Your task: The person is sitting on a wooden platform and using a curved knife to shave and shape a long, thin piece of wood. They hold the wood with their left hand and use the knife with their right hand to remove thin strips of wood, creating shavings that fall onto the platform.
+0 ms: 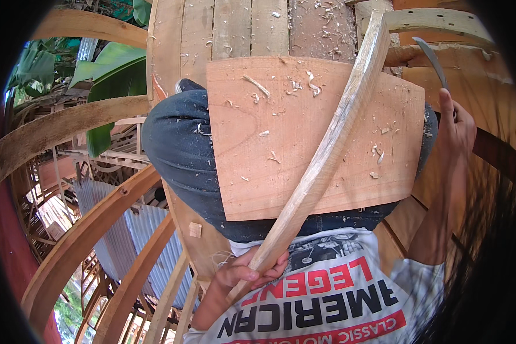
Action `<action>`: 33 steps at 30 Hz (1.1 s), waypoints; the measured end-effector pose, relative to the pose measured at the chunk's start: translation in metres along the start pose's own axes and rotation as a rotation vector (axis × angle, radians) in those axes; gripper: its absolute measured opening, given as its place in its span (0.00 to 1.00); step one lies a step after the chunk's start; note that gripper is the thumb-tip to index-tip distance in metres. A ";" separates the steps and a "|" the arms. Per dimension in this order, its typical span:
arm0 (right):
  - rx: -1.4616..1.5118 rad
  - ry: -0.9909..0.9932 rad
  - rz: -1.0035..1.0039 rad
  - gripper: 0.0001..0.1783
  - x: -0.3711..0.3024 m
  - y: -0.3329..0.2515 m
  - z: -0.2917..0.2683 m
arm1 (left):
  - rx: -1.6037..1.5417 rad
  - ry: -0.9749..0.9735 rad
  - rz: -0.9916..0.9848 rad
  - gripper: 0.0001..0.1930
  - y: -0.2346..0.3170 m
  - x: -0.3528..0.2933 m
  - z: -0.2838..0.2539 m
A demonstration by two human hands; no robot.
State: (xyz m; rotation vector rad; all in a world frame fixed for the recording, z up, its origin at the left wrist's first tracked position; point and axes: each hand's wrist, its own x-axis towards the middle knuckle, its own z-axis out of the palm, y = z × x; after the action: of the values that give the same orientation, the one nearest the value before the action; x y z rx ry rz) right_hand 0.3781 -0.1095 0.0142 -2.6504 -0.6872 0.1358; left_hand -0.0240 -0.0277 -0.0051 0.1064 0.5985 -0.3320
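Gripped in the left hand [252,269], close to the person's white printed shirt [327,304], is the lower end of a long curved wooden strip [327,149]; the fingers are wrapped fully around it. From that hand the strip is carried up and to the right, across a broad flat wooden board [258,149] that is rested on the person's lap over dark blue trousers [178,149]. Pale wood shavings [304,83] are scattered over the board and over the slatted planks [235,26] beyond it. Curved timber ribs [80,241] are seen at the far left, with green leaves [109,71] behind them. At the right, the right hand [456,132] is held raised and is closed around the handle of a curved metal blade [433,60], whose tip is pointed upward, just right of the strip's upper end.
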 end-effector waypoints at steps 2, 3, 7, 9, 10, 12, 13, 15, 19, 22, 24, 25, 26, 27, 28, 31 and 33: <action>-0.027 -0.109 -0.186 0.32 -0.038 -0.019 -0.008 | 0.006 0.000 -0.016 0.36 0.006 0.003 -0.002; -0.052 -0.205 -0.272 0.32 -0.058 -0.038 -0.004 | -0.005 -0.004 -0.023 0.36 0.006 0.003 -0.002; -0.013 -0.319 -0.474 0.33 -0.086 -0.053 0.014 | -0.007 -0.015 -0.030 0.37 0.008 0.010 0.002; -0.033 -0.301 -0.497 0.33 -0.083 -0.050 0.018 | 0.007 0.003 -0.037 0.37 0.007 0.009 0.003; -0.055 -0.268 -0.522 0.33 -0.077 -0.049 0.019 | 0.016 0.011 -0.044 0.37 0.008 0.008 0.004; -0.081 -0.220 -0.552 0.34 -0.071 -0.048 0.022 | -0.038 0.019 -0.059 0.36 0.010 0.006 0.005; -0.106 -0.201 -0.509 0.35 -0.061 -0.047 0.025 | -0.105 0.022 -0.051 0.35 0.009 0.007 0.007; -0.162 -0.157 -0.405 0.35 -0.041 -0.037 0.027 | -0.175 0.015 -0.047 0.34 0.007 0.011 0.011; -0.243 -0.129 -0.280 0.40 -0.020 -0.028 0.031 | -0.241 0.025 -0.041 0.34 0.004 0.010 0.012; -0.246 -0.081 0.086 0.41 0.024 0.012 0.009 | -0.145 -0.035 -0.080 0.36 0.004 0.003 -0.001; -0.234 -0.045 0.133 0.40 0.032 0.041 0.002 | -0.095 -0.048 -0.080 0.37 0.002 0.003 -0.004; -0.151 -0.074 0.062 0.39 0.019 0.030 0.007 | -0.107 -0.023 -0.064 0.37 0.002 0.002 -0.002; -0.073 -0.095 0.002 0.37 -0.006 0.015 0.008 | -0.113 -0.004 -0.058 0.37 0.002 0.002 -0.003; -0.058 -0.166 -0.073 0.35 -0.036 0.000 0.003 | -0.156 -0.019 -0.083 0.36 0.008 0.005 -0.003; -0.027 -0.249 -0.171 0.33 -0.060 -0.017 0.006 | -0.207 -0.020 -0.083 0.35 0.009 0.009 -0.003; -0.003 -0.391 -0.441 0.33 -0.095 -0.047 0.020 | -0.295 -0.032 -0.094 0.34 0.010 0.012 0.001; -0.055 -0.324 -0.502 0.34 -0.087 -0.046 0.023 | -0.313 -0.046 -0.109 0.34 0.011 0.013 0.002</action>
State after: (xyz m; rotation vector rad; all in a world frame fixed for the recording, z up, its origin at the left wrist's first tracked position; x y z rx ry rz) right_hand 0.2771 -0.1067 0.0115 -2.4369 -1.4534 0.4098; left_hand -0.0086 -0.0217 -0.0108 -0.2351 0.6048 -0.3417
